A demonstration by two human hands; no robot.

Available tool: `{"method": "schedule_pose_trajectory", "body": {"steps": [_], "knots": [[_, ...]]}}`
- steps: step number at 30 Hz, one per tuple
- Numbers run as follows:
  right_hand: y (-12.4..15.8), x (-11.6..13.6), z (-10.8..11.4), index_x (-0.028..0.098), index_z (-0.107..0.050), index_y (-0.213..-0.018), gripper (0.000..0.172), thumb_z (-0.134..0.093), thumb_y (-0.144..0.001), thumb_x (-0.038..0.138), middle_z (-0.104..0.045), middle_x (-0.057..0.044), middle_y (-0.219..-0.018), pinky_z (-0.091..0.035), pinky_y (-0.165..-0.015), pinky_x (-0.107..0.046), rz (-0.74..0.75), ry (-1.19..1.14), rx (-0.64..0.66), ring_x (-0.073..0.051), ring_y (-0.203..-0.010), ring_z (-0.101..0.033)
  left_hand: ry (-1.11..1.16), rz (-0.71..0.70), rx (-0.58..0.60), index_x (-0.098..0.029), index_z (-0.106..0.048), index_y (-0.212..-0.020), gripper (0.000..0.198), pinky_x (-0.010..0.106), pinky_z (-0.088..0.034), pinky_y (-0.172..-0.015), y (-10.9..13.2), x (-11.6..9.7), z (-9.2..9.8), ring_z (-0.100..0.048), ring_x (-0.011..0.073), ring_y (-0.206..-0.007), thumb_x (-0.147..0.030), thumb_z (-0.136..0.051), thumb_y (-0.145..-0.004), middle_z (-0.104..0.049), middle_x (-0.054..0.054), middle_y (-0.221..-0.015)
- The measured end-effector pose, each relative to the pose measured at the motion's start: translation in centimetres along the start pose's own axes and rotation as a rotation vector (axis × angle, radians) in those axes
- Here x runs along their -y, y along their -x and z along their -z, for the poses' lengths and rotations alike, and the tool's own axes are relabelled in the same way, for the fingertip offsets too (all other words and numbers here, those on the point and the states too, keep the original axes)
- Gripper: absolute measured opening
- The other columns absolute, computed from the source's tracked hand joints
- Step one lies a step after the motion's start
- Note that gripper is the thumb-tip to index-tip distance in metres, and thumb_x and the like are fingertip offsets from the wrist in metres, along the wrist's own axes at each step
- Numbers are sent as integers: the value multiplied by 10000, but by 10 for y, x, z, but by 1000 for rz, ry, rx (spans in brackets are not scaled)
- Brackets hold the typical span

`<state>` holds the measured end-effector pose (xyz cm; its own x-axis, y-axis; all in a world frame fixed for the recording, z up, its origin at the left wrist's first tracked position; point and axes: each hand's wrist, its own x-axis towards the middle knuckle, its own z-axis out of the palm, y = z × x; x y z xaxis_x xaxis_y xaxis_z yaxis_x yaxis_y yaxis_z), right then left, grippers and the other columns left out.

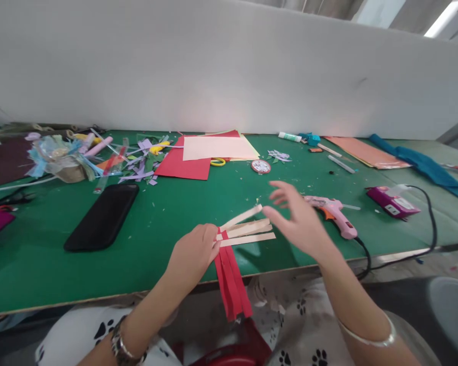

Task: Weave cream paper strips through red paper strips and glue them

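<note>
My left hand (194, 255) is closed on a small weave of paper strips at the table's near edge. Cream paper strips (248, 239) fan out to the right from it, and red paper strips (231, 279) hang down over the edge. Where the two colours cross, part of the weave is hidden under my fingers. My right hand (292, 216) is open, fingers spread, just right of the cream strips' free ends. Its thumb is close to the tip of the uppermost strip; I cannot tell whether they touch.
A pink glue gun (338, 216) lies right of my right hand, its cord running off the edge near a purple box (393, 202). A black phone (103, 217) lies to the left. Behind are red paper sheets (187, 170), paper scraps (141, 160) and a glue stick (290, 136).
</note>
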<state>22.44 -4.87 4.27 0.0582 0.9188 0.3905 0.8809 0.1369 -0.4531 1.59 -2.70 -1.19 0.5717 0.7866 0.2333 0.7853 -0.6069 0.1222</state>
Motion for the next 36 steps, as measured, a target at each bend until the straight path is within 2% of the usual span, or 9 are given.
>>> {"method": "schedule_pose_trajectory", "body": {"steps": [2,4,7,9,12,16,29,33,36], "knots": [[-13,16,-13,184,-312,-1269,546,-430,-797,433,-561,-76,-1001,-459,-673,-297,24,-163,232,-163,-799,-556,2,-3,4,-158,-523,-828,37,243,-431,-563,0,0,1,-587,170,-733,-170,-499,-802,-617,20,-777],[-23,22,-21,181,-351,-1252,544,-465,-779,423,-554,-80,-1008,-448,-693,-309,38,-121,293,-176,-833,-539,0,-2,15,-156,-522,-832,42,242,-427,-558,1,0,1,-582,167,-718,-181,-503,-805,-609,17,-759],[-32,19,-23,197,-535,-1085,347,-490,-777,350,-551,-82,-1021,-381,-811,-369,154,77,361,-218,-956,-478,-13,-6,17,-157,-524,-831,39,235,-422,-556,1,0,2,-576,159,-705,-179,-506,-803,-604,13,-751],[-35,15,-22,223,-599,-987,250,-475,-796,327,-546,-75,-1035,-345,-823,-394,206,162,475,-227,-982,-451,-18,-21,1,-159,-523,-830,39,233,-421,-558,1,0,2,-575,158,-714,-170,-499,-802,-605,14,-763],[-41,15,-23,241,-639,-885,200,-496,-795,348,-529,-70,-1075,-311,-800,-399,223,222,642,-234,-1011,-425,-15,-47,-26,-159,-522,-825,44,240,-423,-554,1,1,0,-574,164,-718,-169,-485,-802,-602,16,-761],[-49,21,-27,222,-648,-730,145,-548,-766,321,-515,-62,-1112,-270,-768,-375,271,267,724,-234,-1032,-404,-5,-62,-70,-156,-517,-815,44,246,-426,-548,1,3,-3,-574,165,-704,-165,-477,-799,-601,14,-756],[-44,4,-22,180,-580,-586,210,-511,-765,267,-618,-22,-869,-222,-644,-306,245,196,576,-173,-842,-501,-26,-74,-103,-152,-519,-816,50,245,-423,-514,1,3,-6,-566,165,-660,-169,-477,-796,-580,8,-707],[-25,-6,-21,184,-563,-600,223,-482,-787,276,-625,-17,-833,-217,-643,-305,118,184,409,-174,-817,-520,-14,-137,-133,-149,-536,-863,86,254,-457,-558,1,5,-6,-574,168,-702,-176,-484,-800,-609,24,-773],[-10,-12,-25,183,-535,-571,250,-465,-792,275,-626,-5,-789,-192,-630,-304,26,136,255,-177,-806,-532,-15,-191,-89,-155,-543,-968,172,263,-480,-597,2,4,-2,-584,174,-764,-200,-504,-806,-624,42,-867]]}}
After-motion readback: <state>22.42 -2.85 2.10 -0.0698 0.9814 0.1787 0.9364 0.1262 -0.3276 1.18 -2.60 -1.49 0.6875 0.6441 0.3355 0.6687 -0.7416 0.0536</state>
